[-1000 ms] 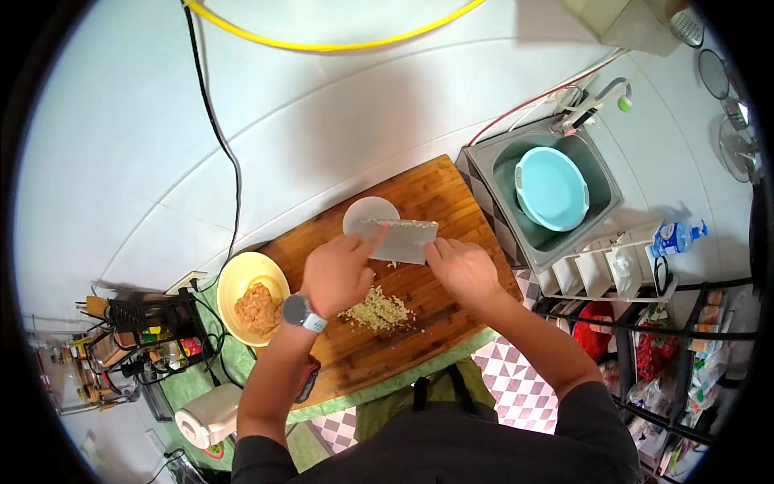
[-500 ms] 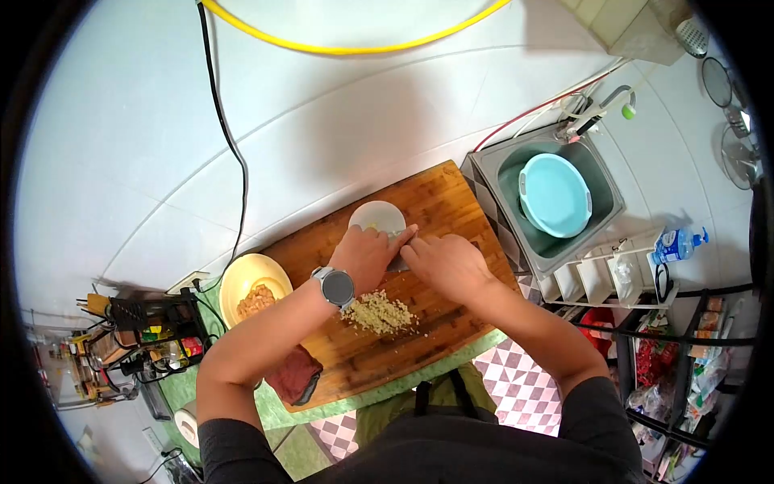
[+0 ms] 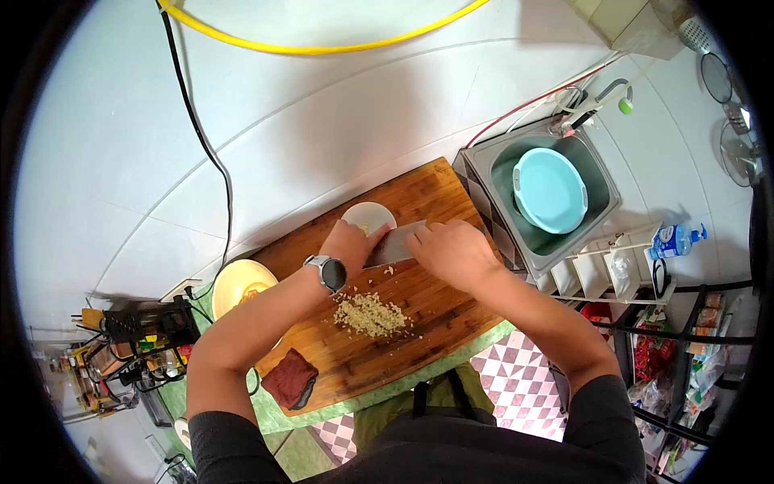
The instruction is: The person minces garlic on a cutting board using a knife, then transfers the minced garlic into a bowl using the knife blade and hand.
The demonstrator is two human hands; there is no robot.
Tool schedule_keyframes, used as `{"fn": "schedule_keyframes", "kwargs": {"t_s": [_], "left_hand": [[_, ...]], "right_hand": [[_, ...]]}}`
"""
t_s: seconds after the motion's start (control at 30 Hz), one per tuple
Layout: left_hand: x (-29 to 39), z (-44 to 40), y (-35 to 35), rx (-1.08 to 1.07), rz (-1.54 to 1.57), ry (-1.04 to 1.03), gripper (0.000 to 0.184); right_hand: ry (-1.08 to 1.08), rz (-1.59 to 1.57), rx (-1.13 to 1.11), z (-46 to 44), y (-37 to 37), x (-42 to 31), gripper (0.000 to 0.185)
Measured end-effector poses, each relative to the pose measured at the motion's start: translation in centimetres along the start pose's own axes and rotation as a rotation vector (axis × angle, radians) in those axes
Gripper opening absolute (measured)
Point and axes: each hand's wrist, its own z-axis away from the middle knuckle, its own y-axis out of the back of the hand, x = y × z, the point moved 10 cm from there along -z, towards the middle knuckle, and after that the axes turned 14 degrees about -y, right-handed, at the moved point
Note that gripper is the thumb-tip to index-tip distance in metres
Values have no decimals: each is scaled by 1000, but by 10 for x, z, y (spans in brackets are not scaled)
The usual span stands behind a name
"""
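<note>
On the wooden cutting board (image 3: 439,302), my right hand (image 3: 455,254) grips a cleaver (image 3: 397,244), its broad metal blade pointing left. My left hand (image 3: 347,246), with a watch on its wrist, is at the near edge of a small white bowl (image 3: 373,213). One of its digits reaches toward the blade; its other fingers are mostly hidden, so I cannot tell whether they grip the bowl. A little pale chopped food shows in the bowl. Nearer to me lies a loose pile of pale minced food (image 3: 371,315), perhaps garlic, with small bits around it.
A dark red folded cloth (image 3: 290,381) lies at the board's near left corner. Partly behind my left forearm is a yellow bowl (image 3: 230,282) with orange-pink food. To the right, a light blue basin (image 3: 552,189) sits in the metal sink (image 3: 504,173). A soap bottle (image 3: 676,242) stands nearby.
The cleaver's blade now shows more plainly between my hands. My left hand has drawn back slightly left, and my right hand has shifted right relative to the board. The view has shifted slightly.
</note>
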Motion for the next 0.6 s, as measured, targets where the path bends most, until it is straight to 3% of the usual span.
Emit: {"fn": "schedule_keyframes", "kwargs": {"t_s": [0.17,0.33,0.4,0.53,0.6], "left_hand": [[-19,2,-29,-258,42,55,86],[-33,-5,-73,-275,25,82,85],[-41,-2,-72,-171,52,132,75],[-40,14,-48,-25,260,164,65],[-53,24,-40,297,449,345,44]], "right_hand": [[-61,23,-26,-1,4,21,11],[-117,31,-40,8,23,51,10],[-166,31,-78,19,28,68,12],[-419,-264,-134,57,19,121,22],[-565,-538,-89,85,-12,146,18]]}}
